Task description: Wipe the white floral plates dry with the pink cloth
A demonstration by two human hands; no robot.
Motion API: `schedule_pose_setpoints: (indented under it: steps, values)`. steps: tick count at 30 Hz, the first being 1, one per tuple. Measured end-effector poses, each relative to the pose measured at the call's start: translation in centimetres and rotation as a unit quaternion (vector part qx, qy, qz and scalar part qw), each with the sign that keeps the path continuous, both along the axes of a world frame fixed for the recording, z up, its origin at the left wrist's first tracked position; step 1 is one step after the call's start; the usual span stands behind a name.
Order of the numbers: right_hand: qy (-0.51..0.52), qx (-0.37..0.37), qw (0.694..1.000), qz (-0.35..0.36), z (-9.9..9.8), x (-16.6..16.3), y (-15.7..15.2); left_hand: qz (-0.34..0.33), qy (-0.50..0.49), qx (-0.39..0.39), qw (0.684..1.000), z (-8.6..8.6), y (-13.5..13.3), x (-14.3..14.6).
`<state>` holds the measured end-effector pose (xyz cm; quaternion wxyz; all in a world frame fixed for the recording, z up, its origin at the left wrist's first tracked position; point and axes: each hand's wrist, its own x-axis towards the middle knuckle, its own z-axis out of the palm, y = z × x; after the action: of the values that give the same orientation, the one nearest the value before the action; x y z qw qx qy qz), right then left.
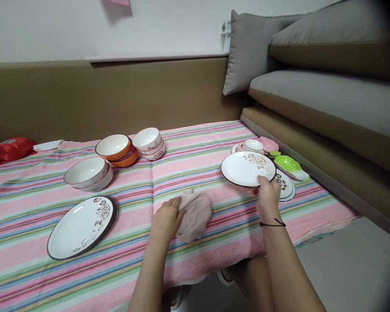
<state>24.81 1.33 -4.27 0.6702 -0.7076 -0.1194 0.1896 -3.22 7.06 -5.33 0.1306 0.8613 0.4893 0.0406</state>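
My right hand (268, 196) grips the near rim of a white plate (245, 168) with a floral pattern and dark edge, held slightly above the striped tablecloth (188, 160). My left hand (167, 218) is closed on a crumpled pink cloth (195, 213) that rests on the tablecloth at the middle front. Under and behind the held plate lies a stack of similar plates (286, 186).
A large floral plate (80, 226) lies front left. White bowls (88, 173), orange bowls (115, 149) and small white bowls (148, 143) stand behind it. Small dishes (254, 145), a pink dish (269, 143) and a green dish (290, 166) sit at right. Sofa cushions (328, 91) rise beyond; a red bag (8, 150) lies far left.
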Motion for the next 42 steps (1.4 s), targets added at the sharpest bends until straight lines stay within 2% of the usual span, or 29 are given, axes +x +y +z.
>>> schedule_pose_setpoints:
  steps: [4,11,19,29,35,42]
  values:
    - [-0.056,-0.073,0.992,-0.088,-0.2,3.4,-2.3,-0.009,-0.009,-0.016,1.0,0.0,0.5,-0.2]
    - [0.024,-0.053,0.984,-0.168,-0.5,6.3,-4.2,-0.01,-0.014,-0.009,1.0,-0.3,1.0,0.1]
    - [0.066,-0.06,0.983,-0.157,-1.4,7.4,-4.2,-0.01,-0.023,-0.012,1.0,0.0,1.4,0.0]
    - [0.072,-0.092,0.986,-0.12,-2.2,7.9,-4.0,-0.01,-0.053,-0.009,0.999,-0.7,1.9,-0.1]
    - [0.003,-0.182,0.979,-0.094,-2.7,8.4,-4.2,-0.015,-0.073,-0.012,0.997,-0.7,2.1,-0.3]
    - [-0.097,-0.333,0.932,-0.102,-2.9,9.2,-5.1,-0.016,-0.081,-0.012,0.997,-0.8,2.2,-0.5]
